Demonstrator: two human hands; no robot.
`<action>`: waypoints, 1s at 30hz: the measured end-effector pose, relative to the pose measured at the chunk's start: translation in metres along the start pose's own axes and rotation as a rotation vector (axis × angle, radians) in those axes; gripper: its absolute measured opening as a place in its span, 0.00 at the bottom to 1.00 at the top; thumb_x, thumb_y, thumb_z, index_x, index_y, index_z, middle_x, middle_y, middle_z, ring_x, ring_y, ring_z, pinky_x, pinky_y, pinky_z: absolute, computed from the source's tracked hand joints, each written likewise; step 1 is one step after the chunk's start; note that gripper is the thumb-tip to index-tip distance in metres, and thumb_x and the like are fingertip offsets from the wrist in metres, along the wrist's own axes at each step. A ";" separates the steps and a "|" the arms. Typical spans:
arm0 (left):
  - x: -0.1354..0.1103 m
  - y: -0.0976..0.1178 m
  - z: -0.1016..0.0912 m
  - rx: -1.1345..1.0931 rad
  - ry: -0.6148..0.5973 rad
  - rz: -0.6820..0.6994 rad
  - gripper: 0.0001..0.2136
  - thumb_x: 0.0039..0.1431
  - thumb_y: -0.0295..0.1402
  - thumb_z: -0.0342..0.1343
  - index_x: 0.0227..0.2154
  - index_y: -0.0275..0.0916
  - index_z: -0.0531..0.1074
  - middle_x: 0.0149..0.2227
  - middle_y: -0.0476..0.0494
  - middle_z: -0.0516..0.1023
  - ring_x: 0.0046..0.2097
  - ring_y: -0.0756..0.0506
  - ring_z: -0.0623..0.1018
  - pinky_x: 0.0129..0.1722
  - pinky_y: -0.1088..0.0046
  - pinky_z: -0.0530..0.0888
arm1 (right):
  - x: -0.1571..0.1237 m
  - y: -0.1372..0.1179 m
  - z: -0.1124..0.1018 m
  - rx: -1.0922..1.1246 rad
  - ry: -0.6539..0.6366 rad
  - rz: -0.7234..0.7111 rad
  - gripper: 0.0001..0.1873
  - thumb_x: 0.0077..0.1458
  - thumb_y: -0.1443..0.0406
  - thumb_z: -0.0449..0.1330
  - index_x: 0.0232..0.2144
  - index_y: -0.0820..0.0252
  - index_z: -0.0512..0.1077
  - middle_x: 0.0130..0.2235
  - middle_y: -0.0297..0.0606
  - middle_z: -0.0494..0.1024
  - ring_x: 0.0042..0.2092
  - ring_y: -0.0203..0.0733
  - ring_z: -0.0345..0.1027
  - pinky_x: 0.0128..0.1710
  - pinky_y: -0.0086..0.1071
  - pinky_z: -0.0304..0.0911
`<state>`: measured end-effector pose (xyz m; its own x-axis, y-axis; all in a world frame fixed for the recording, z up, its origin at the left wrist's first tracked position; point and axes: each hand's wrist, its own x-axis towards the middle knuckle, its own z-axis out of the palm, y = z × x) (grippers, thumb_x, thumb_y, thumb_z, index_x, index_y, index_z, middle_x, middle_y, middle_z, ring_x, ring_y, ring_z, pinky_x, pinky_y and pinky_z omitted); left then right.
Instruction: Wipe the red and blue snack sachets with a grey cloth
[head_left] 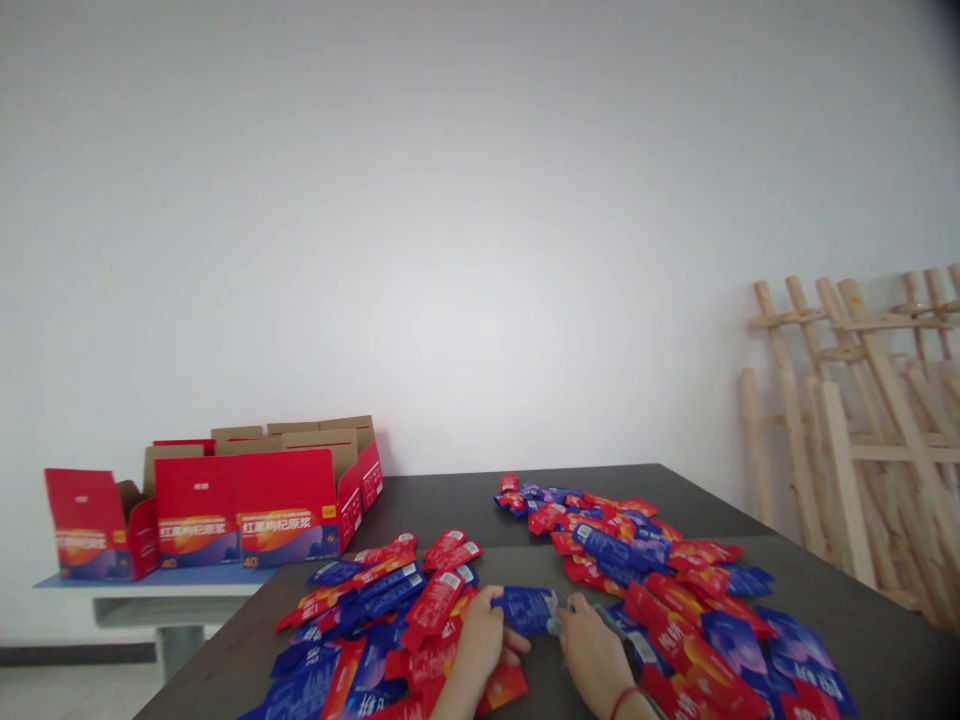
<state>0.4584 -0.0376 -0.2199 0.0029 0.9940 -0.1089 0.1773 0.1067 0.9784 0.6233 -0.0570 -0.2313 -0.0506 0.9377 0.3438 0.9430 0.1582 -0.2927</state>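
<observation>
My left hand point(486, 640) pinches the left end of a blue sachet point(527, 610), which lies level above the dark table. At the sachet's right end is my right hand point(591, 645), fingers closed, with a red band at the wrist. A greyish, cloth-like piece point(609, 622) shows around those fingers and against the sachet's end; its exact kind is blurred. Beside my left hand spreads a heap of red and blue sachets point(367, 610). Another heap of the same sachets point(675, 620) lies to the right and runs toward the far side.
Open red cartons point(289, 505) stand on a low blue-topped surface point(202, 578) at the left. The dark table point(442, 500) reaches toward a white wall point(480, 250). Wooden easel-like frames point(847, 430) lean at the right, just past the table edge.
</observation>
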 end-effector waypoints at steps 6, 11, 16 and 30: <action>0.012 0.001 -0.006 0.057 0.037 0.100 0.15 0.59 0.27 0.37 0.45 0.35 0.64 0.16 0.51 0.73 0.16 0.50 0.73 0.15 0.81 0.62 | 0.022 0.013 -0.021 0.009 -0.005 0.046 0.19 0.56 0.71 0.44 0.39 0.65 0.74 0.44 0.48 0.73 0.45 0.42 0.69 0.45 0.30 0.61; 0.030 -0.008 0.007 0.066 0.022 0.204 0.12 0.57 0.28 0.39 0.37 0.36 0.67 0.13 0.54 0.69 0.15 0.51 0.71 0.13 0.82 0.58 | 0.032 -0.011 -0.034 0.123 0.103 -0.032 0.22 0.58 0.67 0.43 0.50 0.57 0.69 0.48 0.42 0.70 0.46 0.38 0.68 0.44 0.27 0.61; 0.032 -0.010 0.011 -0.037 -0.049 0.184 0.11 0.55 0.39 0.47 0.35 0.36 0.67 0.21 0.49 0.75 0.19 0.49 0.75 0.15 0.80 0.64 | 0.028 -0.036 -0.017 0.130 0.081 -0.110 0.25 0.54 0.70 0.46 0.53 0.52 0.66 0.54 0.39 0.66 0.52 0.40 0.64 0.47 0.28 0.59; 0.021 0.013 -0.006 0.126 0.051 0.307 0.10 0.54 0.30 0.42 0.31 0.39 0.68 0.32 0.45 0.78 0.34 0.47 0.78 0.31 0.73 0.72 | 0.035 -0.002 -0.019 0.072 0.062 0.021 0.14 0.52 0.73 0.48 0.37 0.58 0.68 0.40 0.39 0.73 0.44 0.41 0.68 0.41 0.30 0.59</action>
<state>0.4551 -0.0155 -0.2087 0.0269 0.9795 0.1995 0.2962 -0.1985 0.9343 0.6260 -0.0305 -0.2022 -0.0081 0.9205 0.3906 0.9177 0.1620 -0.3628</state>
